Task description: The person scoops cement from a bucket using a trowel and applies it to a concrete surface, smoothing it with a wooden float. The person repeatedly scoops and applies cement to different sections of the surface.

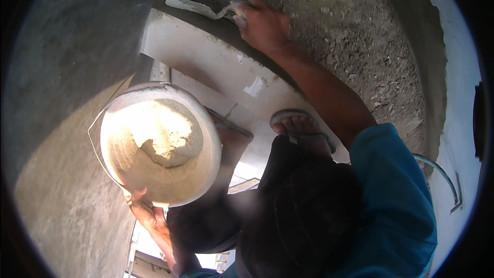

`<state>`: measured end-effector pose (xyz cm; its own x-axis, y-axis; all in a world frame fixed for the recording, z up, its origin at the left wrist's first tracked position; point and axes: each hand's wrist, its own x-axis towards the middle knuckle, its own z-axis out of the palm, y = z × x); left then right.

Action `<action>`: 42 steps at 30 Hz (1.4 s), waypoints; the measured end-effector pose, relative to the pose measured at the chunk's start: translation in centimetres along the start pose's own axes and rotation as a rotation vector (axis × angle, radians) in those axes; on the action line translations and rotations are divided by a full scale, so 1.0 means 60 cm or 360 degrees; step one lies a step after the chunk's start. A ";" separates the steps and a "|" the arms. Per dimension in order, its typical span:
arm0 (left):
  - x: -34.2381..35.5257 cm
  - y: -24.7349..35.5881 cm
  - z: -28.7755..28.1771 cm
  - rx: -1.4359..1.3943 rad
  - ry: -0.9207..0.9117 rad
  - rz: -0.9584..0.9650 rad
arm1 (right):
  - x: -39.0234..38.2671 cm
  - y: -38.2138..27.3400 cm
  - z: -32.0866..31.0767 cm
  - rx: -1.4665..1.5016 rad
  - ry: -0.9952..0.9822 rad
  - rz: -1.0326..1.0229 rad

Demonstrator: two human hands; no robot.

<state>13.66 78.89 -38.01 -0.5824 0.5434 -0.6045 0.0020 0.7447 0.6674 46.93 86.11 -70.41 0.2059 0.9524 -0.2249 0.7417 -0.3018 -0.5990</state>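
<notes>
A whitish bucket is tipped so that I see into it, and a lump of pale mortar lies inside, partly in bright sun. My left hand is closed on the bucket's near rim. At the top, my right hand is wrapped around the handle of a trowel. Its mortar-smeared blade points left, above the far edge of a pale plank. A dark, damp strip runs along that edge. Whether the blade touches the strip, I cannot tell.
My sandalled foot stands on the plank; the other is partly behind the bucket. Rough, gravelly ground stretches beyond the plank. A grey plastered wall fills the left side. At right are a white wall and a green hose.
</notes>
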 end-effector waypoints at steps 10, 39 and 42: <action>0.004 0.003 -0.007 0.0040 0.0005 -0.0003 | -0.014 -0.023 -0.014 0.0064 0.0252 -0.0139; 0.001 0.004 -0.014 -0.0012 -0.0010 0.0012 | -0.034 0.108 -0.025 0.0264 -0.0105 0.0152; 0.001 0.005 -0.010 -0.0013 -0.0033 0.0026 | -0.045 0.117 -0.016 0.0149 -0.0154 0.0155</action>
<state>13.13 78.86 -37.57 -0.5656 0.5632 -0.6024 0.0045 0.7326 0.6807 52.19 81.47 -73.25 0.2080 0.9112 -0.3556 0.6577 -0.3994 -0.6387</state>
